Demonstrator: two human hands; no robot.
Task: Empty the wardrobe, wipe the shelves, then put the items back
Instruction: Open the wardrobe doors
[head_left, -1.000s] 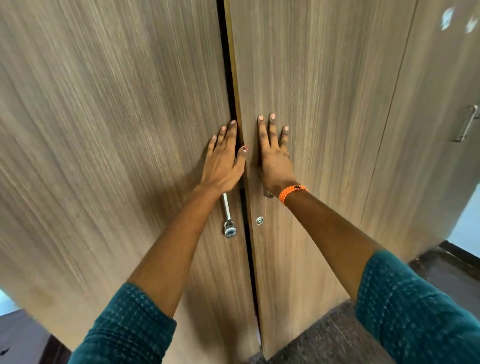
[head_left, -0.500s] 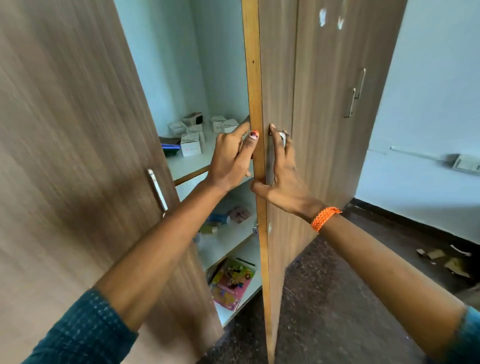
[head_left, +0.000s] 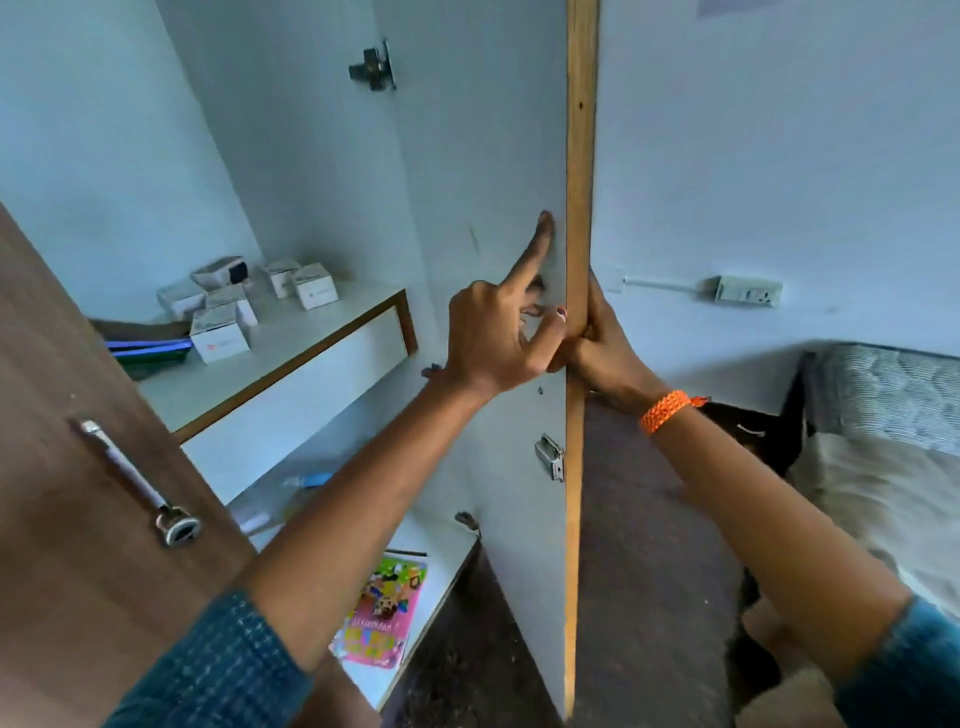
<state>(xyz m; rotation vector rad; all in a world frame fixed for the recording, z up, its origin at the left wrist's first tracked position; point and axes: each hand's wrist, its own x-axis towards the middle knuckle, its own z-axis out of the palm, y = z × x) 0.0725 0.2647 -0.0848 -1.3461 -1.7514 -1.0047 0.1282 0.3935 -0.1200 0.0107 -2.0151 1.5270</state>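
The wardrobe stands open. Its right door (head_left: 498, 182) is swung wide, showing its white inner face and wooden edge. My left hand (head_left: 493, 338) rests on that inner face with the index finger stretched up. My right hand (head_left: 605, 348) wraps the door's edge from the outer side, mostly hidden behind it. The left door (head_left: 67, 467) hangs open at the lower left with its metal handle (head_left: 137, 480). Several small white boxes (head_left: 218, 332) sit on the upper shelf (head_left: 291, 348). A colourful book (head_left: 384, 608) lies on the bottom shelf.
A blue item (head_left: 314, 479) lies on the middle shelf, partly behind my left forearm. Dark flat items (head_left: 150, 349) lie at the upper shelf's left. A bed with a mattress (head_left: 883, 415) stands at the right. A socket strip (head_left: 748, 291) is on the wall.
Both doors were shut a second ago with my hands at the seam. The right door has swung far open with both hands on its edge, and the view has turned right.
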